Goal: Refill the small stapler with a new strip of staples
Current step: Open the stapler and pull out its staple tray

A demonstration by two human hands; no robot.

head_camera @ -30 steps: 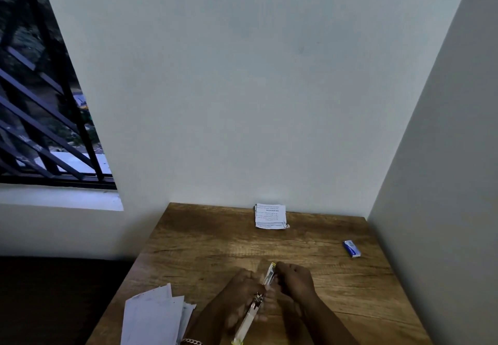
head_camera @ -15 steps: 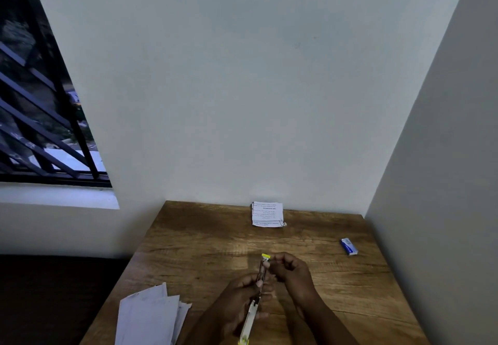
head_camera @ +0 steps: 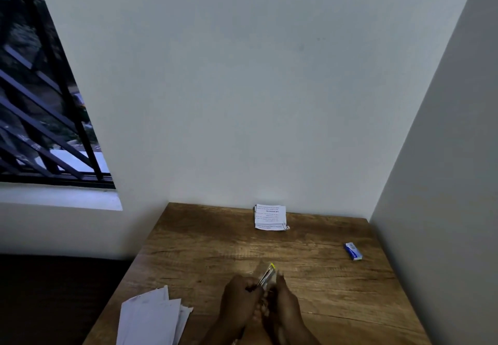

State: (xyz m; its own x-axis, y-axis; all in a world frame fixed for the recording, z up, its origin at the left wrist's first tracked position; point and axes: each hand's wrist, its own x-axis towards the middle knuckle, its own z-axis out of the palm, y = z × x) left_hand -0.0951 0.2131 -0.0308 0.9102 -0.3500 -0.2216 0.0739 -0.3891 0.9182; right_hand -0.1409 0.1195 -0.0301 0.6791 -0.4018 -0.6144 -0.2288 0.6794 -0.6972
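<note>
The small stapler (head_camera: pixel 267 275) is held up just above the near middle of the bench (head_camera: pixel 323 285), its yellow tip pointing to the far side, so keep it steady and in line while you work at its channel; whether a strip is already inside I cannot tell, the picture is blurred there. Your left hand (head_camera: pixel 238 300) is closed around the stapler's near part and your right hand (head_camera: pixel 283 304) pinches it from the right side, fingers curled tight. The small blue box (head_camera: pixel 353 251) lies well apart at the far right.
</note>
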